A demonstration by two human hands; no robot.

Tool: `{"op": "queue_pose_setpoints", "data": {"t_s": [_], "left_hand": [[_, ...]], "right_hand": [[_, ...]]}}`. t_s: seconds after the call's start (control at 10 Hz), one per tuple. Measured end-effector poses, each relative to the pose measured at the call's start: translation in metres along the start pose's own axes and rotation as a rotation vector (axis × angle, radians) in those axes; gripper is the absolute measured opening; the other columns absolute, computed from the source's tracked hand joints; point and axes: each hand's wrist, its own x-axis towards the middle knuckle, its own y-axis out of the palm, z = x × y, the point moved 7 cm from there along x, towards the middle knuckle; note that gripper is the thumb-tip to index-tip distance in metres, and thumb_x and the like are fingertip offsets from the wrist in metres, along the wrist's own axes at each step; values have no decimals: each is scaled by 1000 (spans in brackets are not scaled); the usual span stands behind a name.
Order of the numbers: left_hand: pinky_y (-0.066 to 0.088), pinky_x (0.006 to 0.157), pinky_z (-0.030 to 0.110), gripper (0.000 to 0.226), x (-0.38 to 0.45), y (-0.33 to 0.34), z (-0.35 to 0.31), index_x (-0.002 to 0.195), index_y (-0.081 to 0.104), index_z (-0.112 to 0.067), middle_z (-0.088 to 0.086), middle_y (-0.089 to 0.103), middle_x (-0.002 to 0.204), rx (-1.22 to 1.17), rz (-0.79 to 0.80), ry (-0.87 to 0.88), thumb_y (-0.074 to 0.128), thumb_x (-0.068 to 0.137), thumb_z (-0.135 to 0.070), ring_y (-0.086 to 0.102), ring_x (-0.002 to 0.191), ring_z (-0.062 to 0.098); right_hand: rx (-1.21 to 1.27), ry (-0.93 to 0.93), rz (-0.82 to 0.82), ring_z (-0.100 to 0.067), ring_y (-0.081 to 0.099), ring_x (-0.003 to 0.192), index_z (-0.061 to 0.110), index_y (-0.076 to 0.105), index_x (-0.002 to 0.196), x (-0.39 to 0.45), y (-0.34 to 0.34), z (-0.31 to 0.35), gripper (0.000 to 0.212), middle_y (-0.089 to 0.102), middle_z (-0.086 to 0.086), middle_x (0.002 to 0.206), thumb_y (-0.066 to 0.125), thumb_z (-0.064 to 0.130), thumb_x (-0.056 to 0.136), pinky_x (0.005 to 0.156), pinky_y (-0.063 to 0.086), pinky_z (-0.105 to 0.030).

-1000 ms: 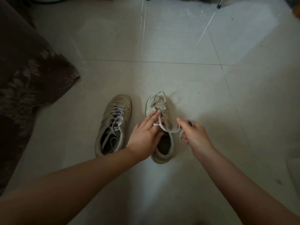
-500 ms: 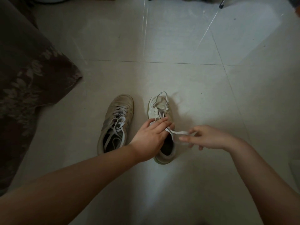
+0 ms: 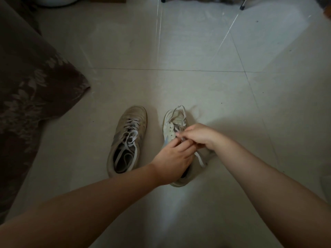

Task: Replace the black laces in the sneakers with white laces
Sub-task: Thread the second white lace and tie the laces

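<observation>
Two pale sneakers stand side by side on the tiled floor, toes pointing away from me. The left sneaker (image 3: 128, 138) is threaded with a white lace that lies loose over its opening. The right sneaker (image 3: 174, 122) has a white lace (image 3: 200, 159) partly threaded, one loop lying over its toe and one end trailing to the right. My left hand (image 3: 172, 159) lies over this shoe's opening with fingers at the eyelets. My right hand (image 3: 198, 136) pinches the lace right above the tongue, fingertips meeting those of the left hand. No black lace is visible.
A dark floral fabric (image 3: 34, 90) drapes down along the left side. Furniture legs (image 3: 243, 5) stand at the far top edge. A white round object (image 3: 53, 1) sits at the top left. Pale floor tiles (image 3: 179, 42) stretch beyond the shoes.
My right hand has moved left from beside the shoe to above its tongue, bringing the lace end to the left hand's fingertips. The left hand stays on the shoe.
</observation>
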Motion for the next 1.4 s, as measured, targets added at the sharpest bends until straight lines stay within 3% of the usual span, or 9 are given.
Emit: {"op": "queue_pose_setpoints", "data": {"t_s": [0.1, 0.2, 0.3, 0.4, 0.6, 0.9, 1.1, 1.2, 1.4], "left_hand": [[38, 84, 38, 23, -16, -5, 9, 85, 63, -14, 7, 58, 124, -244, -83, -124, 44, 72, -19, 56, 110, 29], [41, 92, 41, 33, -36, 5, 52, 99, 51, -10, 13, 47, 128, -593, -129, -712, 55, 72, -29, 47, 117, 33], [24, 115, 41, 104, -37, 45, 62, 146, 16, -10, 11, 18, 152, -910, 231, -1109, 76, 69, -46, 19, 141, 26], [17, 115, 34, 119, -24, 67, 50, 149, -6, -10, 9, 1, 158, -1078, 321, -1190, 77, 70, -42, 8, 145, 22], [25, 110, 34, 87, -34, 75, 54, 149, 3, -6, 16, 12, 156, -1072, 282, -1176, 62, 86, -9, 25, 140, 31], [27, 113, 38, 103, -16, 74, 67, 149, -9, -27, 2, -12, 158, -938, 322, -1045, 62, 77, -42, 7, 146, 19], [16, 117, 39, 77, -13, 75, 71, 149, 21, -12, 0, -4, 159, -965, 306, -976, 57, 85, -35, 3, 145, 16], [20, 115, 42, 83, -15, 72, 73, 150, 16, -12, -2, -5, 159, -948, 296, -958, 64, 84, -28, 6, 145, 17], [24, 110, 46, 112, -35, 68, 71, 150, -7, -27, 0, -1, 159, -652, 450, -830, 62, 71, -67, 10, 145, 20]], "right_hand": [[35, -59, -54, -16, 54, 71, 18, 60, 75, 5, 2, 1, 23, 59, 1, 71, 53, 26, 96, 73, 45, -31], [116, -59, -117, -15, 50, 62, 21, 55, 77, 5, 2, -6, 25, 55, 1, 67, 44, 23, 100, 63, 41, -26], [-41, -95, -174, -17, 50, 66, 22, 55, 79, 2, 8, -4, 24, 52, 2, 68, 43, 24, 99, 65, 40, -27], [-161, -148, -290, -18, 48, 77, 21, 55, 84, -11, 4, 11, 18, 49, 6, 71, 41, 23, 97, 62, 33, -27], [-268, -514, -133, -9, 52, 78, 23, 52, 74, -55, 30, 32, 20, 57, 7, 77, 50, 18, 94, 70, 37, -28], [-98, -632, -295, 0, 50, 100, 35, 46, 65, -60, 4, 26, 33, 53, 9, 109, 50, 15, 92, 86, 32, -6], [41, -618, -150, -6, 57, 88, 33, 53, 52, -60, 8, 31, 50, 65, 3, 97, 47, 1, 90, 79, 39, -14], [34, -627, -103, 0, 56, 85, 20, 48, 55, -64, 9, 31, 41, 64, 10, 98, 48, 1, 91, 78, 40, -16], [-6, -668, -106, -3, 56, 103, 25, 57, 61, -78, -4, 36, 28, 57, 12, 112, 54, 18, 88, 88, 42, -18]]}}
